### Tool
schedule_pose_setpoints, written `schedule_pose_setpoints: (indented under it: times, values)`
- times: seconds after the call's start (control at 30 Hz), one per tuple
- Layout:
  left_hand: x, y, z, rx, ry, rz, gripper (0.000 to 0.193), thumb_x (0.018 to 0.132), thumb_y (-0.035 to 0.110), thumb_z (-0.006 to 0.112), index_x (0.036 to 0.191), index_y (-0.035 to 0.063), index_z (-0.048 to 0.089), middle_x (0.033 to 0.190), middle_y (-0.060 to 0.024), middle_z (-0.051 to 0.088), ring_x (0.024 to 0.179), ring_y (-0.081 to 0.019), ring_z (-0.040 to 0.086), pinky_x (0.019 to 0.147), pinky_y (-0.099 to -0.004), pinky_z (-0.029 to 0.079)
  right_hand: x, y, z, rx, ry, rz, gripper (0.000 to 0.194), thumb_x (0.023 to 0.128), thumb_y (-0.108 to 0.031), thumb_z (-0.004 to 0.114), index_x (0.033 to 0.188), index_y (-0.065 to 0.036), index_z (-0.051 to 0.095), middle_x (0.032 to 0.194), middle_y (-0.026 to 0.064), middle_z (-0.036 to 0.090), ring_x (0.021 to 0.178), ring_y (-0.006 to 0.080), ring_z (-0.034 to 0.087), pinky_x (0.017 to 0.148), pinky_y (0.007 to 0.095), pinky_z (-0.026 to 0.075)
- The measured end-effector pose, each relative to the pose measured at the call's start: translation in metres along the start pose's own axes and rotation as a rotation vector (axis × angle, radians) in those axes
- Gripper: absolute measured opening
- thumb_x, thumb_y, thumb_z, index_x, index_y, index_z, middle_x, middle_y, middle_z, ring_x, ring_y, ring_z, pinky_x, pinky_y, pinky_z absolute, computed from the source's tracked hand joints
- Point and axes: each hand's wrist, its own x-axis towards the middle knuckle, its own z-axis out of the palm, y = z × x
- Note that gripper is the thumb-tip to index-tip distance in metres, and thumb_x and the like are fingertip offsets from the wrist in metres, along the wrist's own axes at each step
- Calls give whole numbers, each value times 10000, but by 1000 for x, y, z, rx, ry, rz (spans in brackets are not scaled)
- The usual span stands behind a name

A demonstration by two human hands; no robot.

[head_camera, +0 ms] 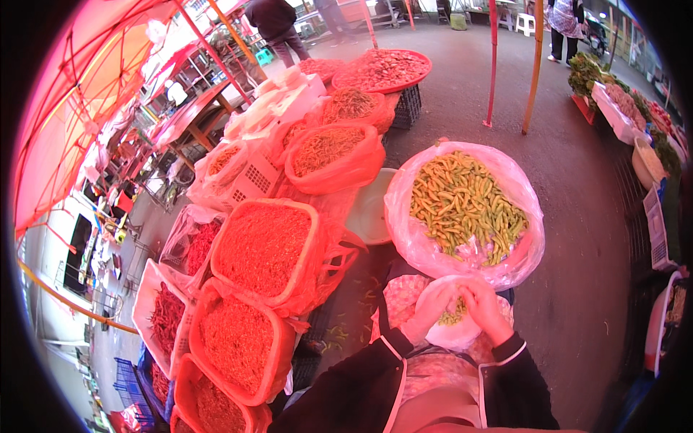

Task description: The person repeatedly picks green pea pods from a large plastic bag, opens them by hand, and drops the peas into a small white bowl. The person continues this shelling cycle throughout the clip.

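Note:
On my lap rests a small white bowl point(453, 336) with small green pieces point(453, 313) in it, perhaps pepper stems or bits. My left hand point(427, 314) reaches over its left side, and my right hand point(483, 309) over its right. The fingertips of both hands come close together above the bowl's far part. Whatever is between the fingers is too small and blurred to make out. Just beyond my hands stands a wide basin lined with clear pinkish plastic point(528, 260). Yellow-green chili peppers point(460, 200) fill much of it, and some lining shows at its near side.
Left of me, containers of red chili flakes point(265, 249) line a stall, with bagged dried goods point(330, 151) farther along. A pale basin point(371, 208) sits beside the pepper basin. Poles point(533, 70) rise ahead. Produce trays point(617, 108) stand far right; people point(273, 24) are in the background.

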Motion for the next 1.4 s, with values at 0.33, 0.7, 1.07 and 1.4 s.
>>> schedule_pose_setpoints:
  times: [0.33, 0.7, 1.07, 1.4]
  values:
    - [2, -13, -3, -94, -171, -166, 359, 994, 321, 403, 695, 129, 454, 579, 33, 424, 476, -92, 397, 453, -238, 315, -38, 17, 6, 460, 32, 517, 61, 867, -29, 683, 908, 15, 679, 703, 28, 648, 621, 82, 578, 585, 236, 473]
    - [-9, 4, 4, -215, -134, -350, 243, 980, 274, 424, 781, 139, 458, 616, 52, 396, 490, -73, 361, 452, -230, 273, -49, 5, 16, 194, 195, 299, 80, 816, -7, 697, 896, -12, 698, 826, 61, 650, 767, 150, 615, 675, 272, 482]
    - [-14, 7, -4, -360, -235, -342, 175, 983, 169, 429, 938, 70, 567, 766, 40, 489, 636, -53, 448, 560, -207, 357, -49, -9, 18, 108, 193, 228, 81, 821, -8, 683, 902, -3, 681, 819, 115, 635, 754, 233, 626, 667, 315, 493]
    - [-23, 19, 7, -212, -121, -233, 145, 962, 201, 417, 884, 117, 506, 734, 45, 448, 613, -63, 430, 535, -221, 337, -50, -15, 18, 11, 174, 191, 69, 824, -30, 689, 879, 5, 666, 809, 138, 635, 734, 270, 635, 644, 337, 500]
